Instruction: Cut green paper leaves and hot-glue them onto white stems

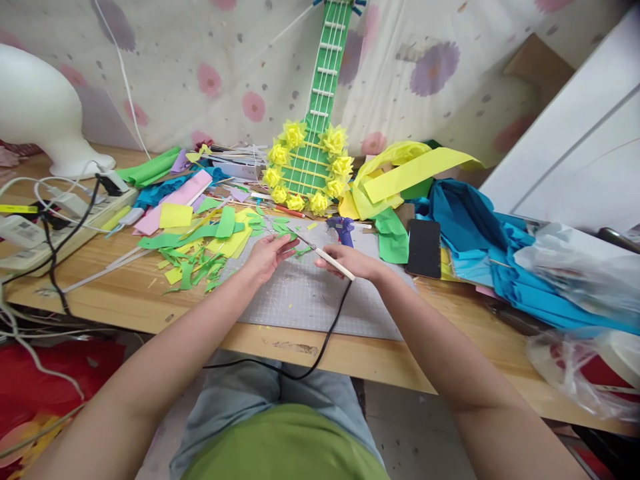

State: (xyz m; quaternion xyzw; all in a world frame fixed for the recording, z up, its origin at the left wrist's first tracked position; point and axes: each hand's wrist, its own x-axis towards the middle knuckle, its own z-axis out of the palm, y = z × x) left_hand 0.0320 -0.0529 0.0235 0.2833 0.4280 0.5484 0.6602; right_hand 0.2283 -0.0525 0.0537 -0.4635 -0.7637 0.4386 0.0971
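Observation:
Over a grey cutting mat (pixel 320 310), my left hand (pixel 267 257) pinches a small green piece of paper (pixel 291 235) at its fingertips. My right hand (pixel 345 262) is closed round white-handled scissors (pixel 336 263), whose metal blades point up and left to the green paper. Part of the handle is hidden by my fingers. Just beyond the right hand lies a blue-purple glue gun (pixel 343 229). Green leaf-shaped cuttings (pixel 257 222) lie beyond my left hand. At the back a green paper guitar (pixel 313 153) leans upright, edged with yellow paper flowers.
Green and yellow scraps (pixel 197 263) are heaped at left, near a power strip (pixel 75 233) with cables. A black phone (pixel 424 248) and blue crepe paper (pixel 465 213) are at right. A black cord (pixel 327 340) hangs over the table's front edge. A white foam head (pixel 40 100) stands back left.

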